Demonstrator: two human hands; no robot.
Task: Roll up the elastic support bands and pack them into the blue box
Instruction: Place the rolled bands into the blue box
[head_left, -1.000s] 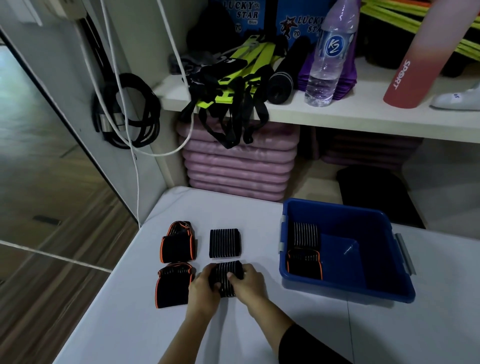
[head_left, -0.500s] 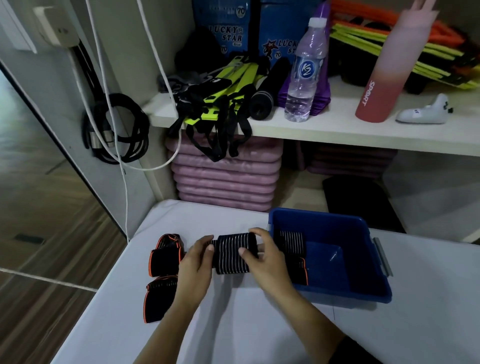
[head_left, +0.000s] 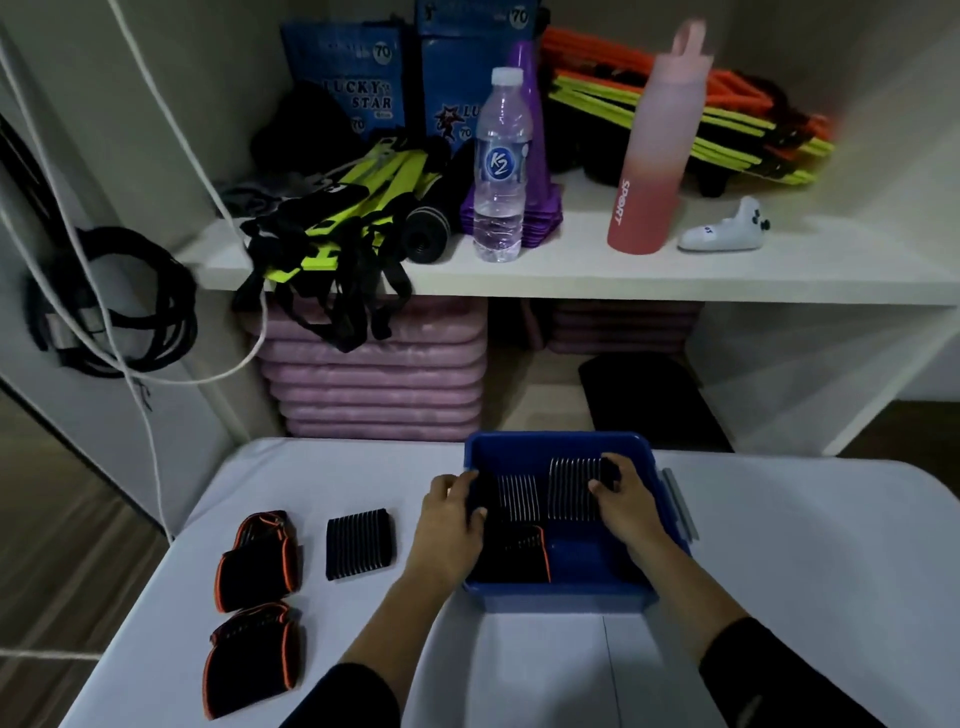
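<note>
White tabletop (head_left: 779, 545) below cluttered shelf. Striped band (head_left: 571, 488) moved from tabletop into blue box (head_left: 561, 592); right hand (head_left: 623, 499) grips it, left hand (head_left: 452, 514) steadies neighbouring roll. Third band packed; three wait left.

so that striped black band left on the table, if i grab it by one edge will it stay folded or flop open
Probably flop. The striped band lies flat and thin on the table, so it looks like soft ribbed fabric, not stiff. It likely weighs little. Its ribbing suggests stretch, so one edge may sag or unfold; gripping both ends seems safer. It should not roll while flat.
</note>
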